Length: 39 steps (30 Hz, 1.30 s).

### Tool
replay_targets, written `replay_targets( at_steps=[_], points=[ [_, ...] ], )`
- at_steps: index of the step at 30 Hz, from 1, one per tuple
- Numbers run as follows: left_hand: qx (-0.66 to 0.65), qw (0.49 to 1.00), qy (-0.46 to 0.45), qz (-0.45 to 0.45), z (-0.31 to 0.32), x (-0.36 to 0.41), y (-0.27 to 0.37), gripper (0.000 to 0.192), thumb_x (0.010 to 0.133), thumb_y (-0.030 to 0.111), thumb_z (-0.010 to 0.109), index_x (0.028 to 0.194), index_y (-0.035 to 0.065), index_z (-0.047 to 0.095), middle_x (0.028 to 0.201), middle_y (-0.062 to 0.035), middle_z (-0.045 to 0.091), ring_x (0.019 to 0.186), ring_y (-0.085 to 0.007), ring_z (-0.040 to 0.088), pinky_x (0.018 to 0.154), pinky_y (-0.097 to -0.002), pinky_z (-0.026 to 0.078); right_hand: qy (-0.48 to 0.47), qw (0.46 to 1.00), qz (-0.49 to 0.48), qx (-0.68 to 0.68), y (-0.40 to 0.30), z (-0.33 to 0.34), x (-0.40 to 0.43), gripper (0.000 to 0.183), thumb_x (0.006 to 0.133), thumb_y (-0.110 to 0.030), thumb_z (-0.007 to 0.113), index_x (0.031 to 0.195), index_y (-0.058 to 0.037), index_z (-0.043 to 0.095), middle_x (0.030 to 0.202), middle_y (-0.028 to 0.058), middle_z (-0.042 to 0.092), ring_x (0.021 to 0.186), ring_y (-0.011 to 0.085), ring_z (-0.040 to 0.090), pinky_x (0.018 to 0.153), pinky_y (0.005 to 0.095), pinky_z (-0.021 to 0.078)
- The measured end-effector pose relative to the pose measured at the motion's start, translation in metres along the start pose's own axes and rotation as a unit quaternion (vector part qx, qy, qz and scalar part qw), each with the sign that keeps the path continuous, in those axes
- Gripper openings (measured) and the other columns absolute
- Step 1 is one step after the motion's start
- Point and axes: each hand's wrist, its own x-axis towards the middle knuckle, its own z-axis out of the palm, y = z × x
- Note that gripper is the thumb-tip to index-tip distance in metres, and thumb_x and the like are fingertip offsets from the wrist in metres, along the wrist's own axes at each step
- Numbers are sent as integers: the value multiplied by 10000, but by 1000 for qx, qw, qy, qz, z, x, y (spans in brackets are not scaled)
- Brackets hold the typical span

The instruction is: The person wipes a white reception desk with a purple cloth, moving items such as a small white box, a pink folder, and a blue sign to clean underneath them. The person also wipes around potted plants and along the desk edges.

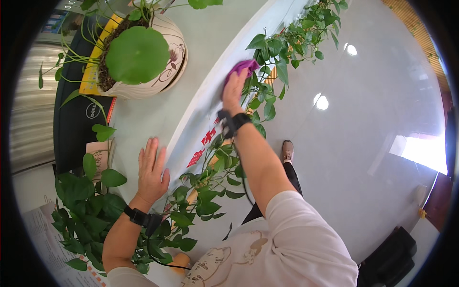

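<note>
With my right hand (235, 88) I hold a purple cloth (241, 71) against the white front panel (200, 123) of a curved counter, beside trailing green vine leaves. Red characters (202, 145) run along that panel below my wrist. On the pale countertop (150, 114), near its edge, my left hand (152, 172) lies flat with its fingers a little apart and nothing in it. Both wrists wear black straps. Above my left hand stands a cream ceramic planter (177, 53) with a flower pattern and a large round leaf (138, 53).
Vines (208, 193) hang along the counter front, and a leafy plant (93, 211) stands at lower left. Behind the planter are a yellow box (89, 80) and a black Dell monitor (77, 118). A black chair (389, 258) is at lower right on the grey floor (340, 154).
</note>
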Motion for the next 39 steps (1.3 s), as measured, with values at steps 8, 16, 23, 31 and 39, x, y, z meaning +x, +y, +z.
replay_targets(
  at_steps=[8, 16, 23, 31, 39],
  points=[
    [18, 999, -26, -28, -5, 5, 8, 798, 742, 28, 599, 1455, -51, 248, 1529, -298, 202, 1418, -481, 198, 1109, -607, 181, -75, 997, 28, -10, -31, 4, -82, 654, 984, -247, 389, 1498, 58, 124, 1557, 259, 145, 1446, 375, 153, 1180, 372, 108],
    [22, 1000, -10, 3, -5, 8, 5, 817, 730, 76, 595, 1462, -19, 245, 1534, -295, 189, 1415, -487, 200, 1096, -623, 193, -38, 958, -282, -32, -77, 13, 74, 610, 892, -137, 410, 1444, 76, 261, 1523, 339, 155, 1436, 461, 121, 1183, 472, 106],
    [25, 1000, -14, -1, -3, 7, 4, 842, 718, 77, 596, 1469, -7, 225, 1523, -295, 208, 1408, -492, 208, 1095, -624, 191, 1, 996, -90, -11, -68, 14, 86, 498, 907, -142, 434, 1288, 172, 376, 1433, 390, 281, 1372, 517, 212, 1166, 510, 154],
    [32, 999, -20, 3, -5, 7, 3, 849, 712, 58, 591, 1471, -3, 214, 1519, -303, 205, 1394, -515, 216, 1071, -646, 210, -188, 926, -317, -84, -83, -6, -50, 727, 780, -48, 515, 1457, 34, 262, 1506, 330, 191, 1390, 572, 102, 1159, 563, 118],
    [0, 1000, -14, -7, -3, 3, -2, 697, 829, 143, 612, 1451, 9, 326, 1521, -273, 259, 1393, -497, 250, 1090, -591, 222, -9, 956, -197, -217, -52, 5, 146, 821, 795, -268, 654, 1465, -7, 258, 1490, 286, 278, 1384, 455, 232, 1174, 461, 176]
  ],
)
